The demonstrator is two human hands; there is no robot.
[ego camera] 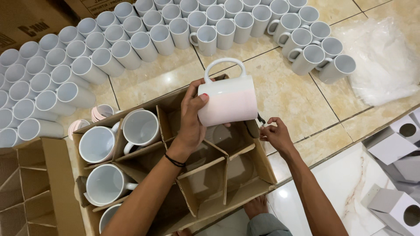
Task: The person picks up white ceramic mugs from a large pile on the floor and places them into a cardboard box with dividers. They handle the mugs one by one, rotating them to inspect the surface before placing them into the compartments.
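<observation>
Left hand [192, 118] wrapped snug round a white mug [228, 100] held sideways just above the divided cardboard box [218, 175], right hand [274, 134] pinching something dark at the box's right edge, rows of mugs [144, 35] well beyond the box

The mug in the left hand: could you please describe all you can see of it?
The mug is white, glossy and ceramic-looking, with a looped handle pointing up and away. It lies on its side, its mouth hidden, above the divided cardboard box. The left hand holds its body, thumb on top. The right hand is just beside it.
</observation>
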